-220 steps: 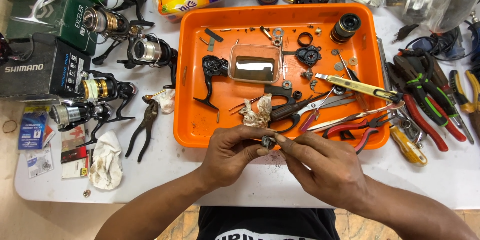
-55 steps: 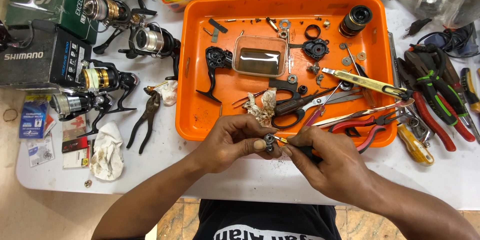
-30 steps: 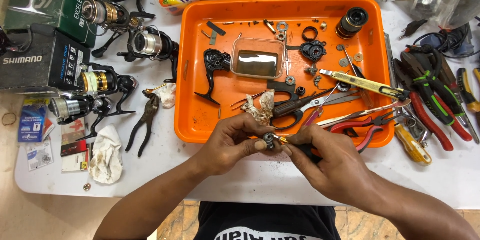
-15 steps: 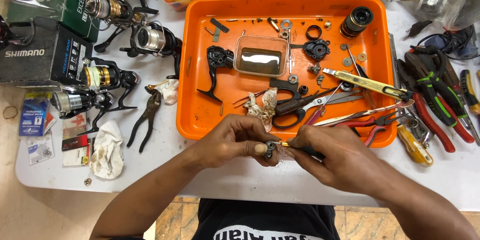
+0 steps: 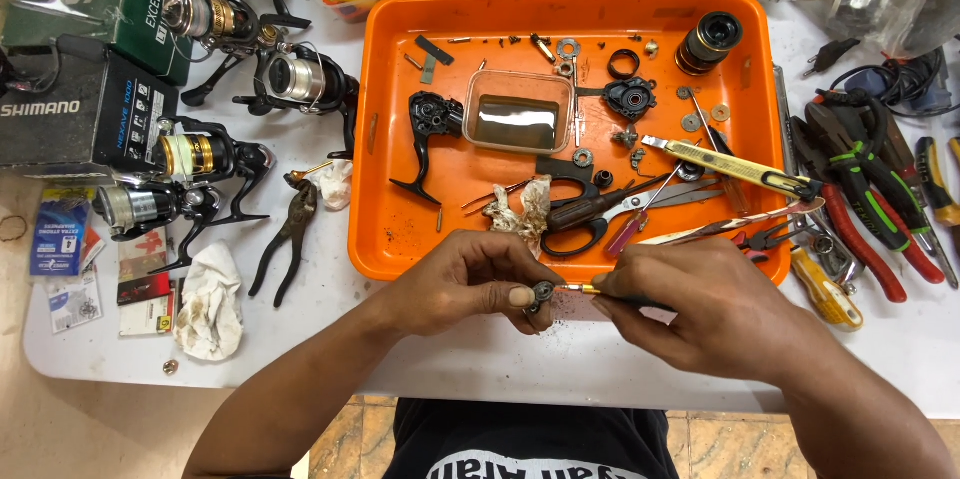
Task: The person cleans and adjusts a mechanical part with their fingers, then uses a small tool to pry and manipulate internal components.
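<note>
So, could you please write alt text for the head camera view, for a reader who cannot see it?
The left hand pinches a small round metal part while the right hand puts a thin tool's brass tip to it, over a white table. Behind sits an orange tray of parts and scissors, with fishing reels left.

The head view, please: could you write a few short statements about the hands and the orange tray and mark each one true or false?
1. The left hand pinches a small dark round part at its fingertips. True.
2. The right hand holds a slim tool with a brass-coloured tip pointed at that part. True.
3. The orange tray has nothing in it. False: it holds scissors, a small clear tub and many small parts.
4. The black pliers lie inside the tray. False: they lie on the table to the tray's left.
5. Several fishing reels stand left of the tray. True.
</note>
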